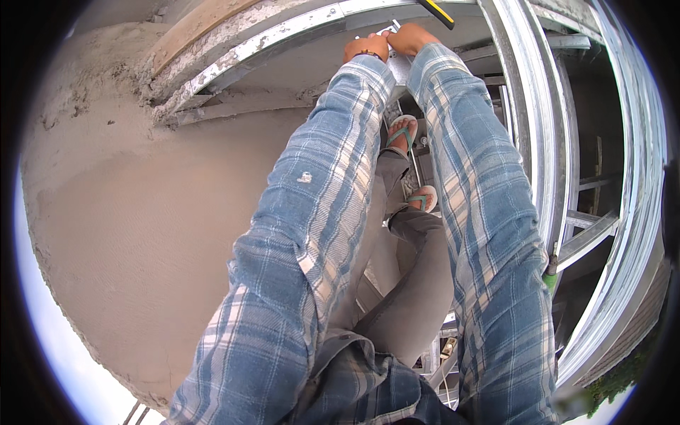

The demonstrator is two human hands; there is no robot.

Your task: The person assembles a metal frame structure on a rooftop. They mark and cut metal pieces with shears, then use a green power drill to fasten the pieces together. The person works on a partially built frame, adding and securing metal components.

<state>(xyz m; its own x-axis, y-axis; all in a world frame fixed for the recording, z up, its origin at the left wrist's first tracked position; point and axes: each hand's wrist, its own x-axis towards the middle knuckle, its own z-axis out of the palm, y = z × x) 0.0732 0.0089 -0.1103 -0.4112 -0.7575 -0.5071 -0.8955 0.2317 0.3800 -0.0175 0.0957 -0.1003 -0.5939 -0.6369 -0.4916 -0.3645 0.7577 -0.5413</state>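
Observation:
Both arms, in blue plaid sleeves, reach far forward. My left hand [367, 48] is closed, with a dark band at its wrist. Close beside it is my right hand [413, 39], also closed with its fingers bent. Between and just beyond the fingers shows a small silvery metal piece [386, 30]; its exact kind is too small to tell. The fingers hide most of it, and both hands seem to grip it. A long metal channel [312, 23] runs just beyond the hands. To the right of my right hand is a yellow and black tool handle [436, 13].
A rough cement-plastered wall [149, 234] fills the left side. Metal framing channels [542, 120] rise on the right, with a dark gap behind. My sandalled feet [402, 133] stand on narrow metal framing below. A wooden board [198, 32] lies along the upper left ledge.

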